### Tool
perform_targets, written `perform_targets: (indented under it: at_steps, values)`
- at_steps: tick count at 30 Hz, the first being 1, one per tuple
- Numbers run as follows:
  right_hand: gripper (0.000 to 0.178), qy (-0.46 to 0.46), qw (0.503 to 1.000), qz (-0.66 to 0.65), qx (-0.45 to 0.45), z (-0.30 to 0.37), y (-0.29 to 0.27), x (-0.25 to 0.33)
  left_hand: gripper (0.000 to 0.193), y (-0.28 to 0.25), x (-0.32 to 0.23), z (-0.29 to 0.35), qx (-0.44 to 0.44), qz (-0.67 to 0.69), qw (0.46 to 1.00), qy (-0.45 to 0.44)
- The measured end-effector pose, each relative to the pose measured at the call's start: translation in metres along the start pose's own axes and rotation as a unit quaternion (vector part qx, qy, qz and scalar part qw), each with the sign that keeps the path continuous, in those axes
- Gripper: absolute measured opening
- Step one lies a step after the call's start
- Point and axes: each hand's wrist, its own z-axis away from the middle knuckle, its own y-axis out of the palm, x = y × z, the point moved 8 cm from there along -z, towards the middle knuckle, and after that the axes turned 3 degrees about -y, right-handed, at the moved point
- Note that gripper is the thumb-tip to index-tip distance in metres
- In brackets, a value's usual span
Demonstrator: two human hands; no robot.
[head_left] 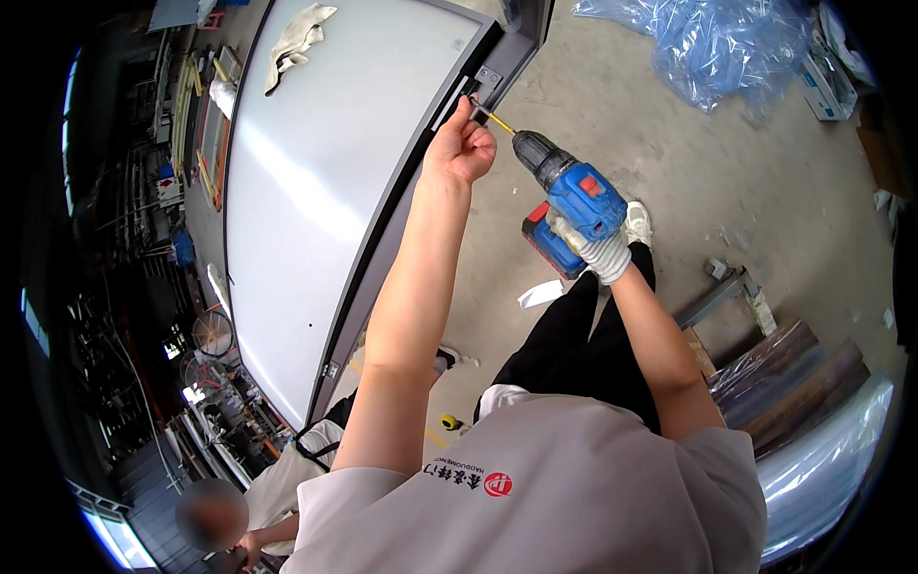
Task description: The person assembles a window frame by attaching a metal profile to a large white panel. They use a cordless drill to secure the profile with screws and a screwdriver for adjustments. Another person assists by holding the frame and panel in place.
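My gloved right hand (pixel 604 256) grips the handle of a blue cordless drill (pixel 585 196) with a black chuck and a red-trimmed battery. Its long gold bit (pixel 499 121) points up and left at the edge of a large pale door panel (pixel 306 182). Bare and closed, my left hand (pixel 462 148) has thumb and forefinger pinched at the bit's tip. Whatever small piece they hold is too small to make out. Just beyond the fingers, a metal hinge plate (pixel 489 75) sits on the dark grey frame (pixel 521 53).
A pale work glove (pixel 298 43) lies on the panel. Blue plastic film (pixel 712 48) is heaped at the far right, near a box (pixel 828 84). Wrapped rolls (pixel 822 469) and a metal stand (pixel 712 298) are at right. A co-worker (pixel 296 488) is at lower left; a yellow tape measure (pixel 449 421) lies low.
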Motion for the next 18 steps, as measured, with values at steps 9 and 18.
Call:
perform_targets:
  at_steps: [9,18]
  values:
    - [0.022,0.020,1.000,0.007,-0.002,-0.012,0.019,-0.036,0.005,0.000,-0.019,-0.018,0.016,0.017,1.000,-0.002]
    - [0.025,0.032,0.999,-0.013,0.007,-0.014,0.013,-0.047,0.025,-0.001,-0.051,0.037,-0.015,-0.359,0.874,0.328]
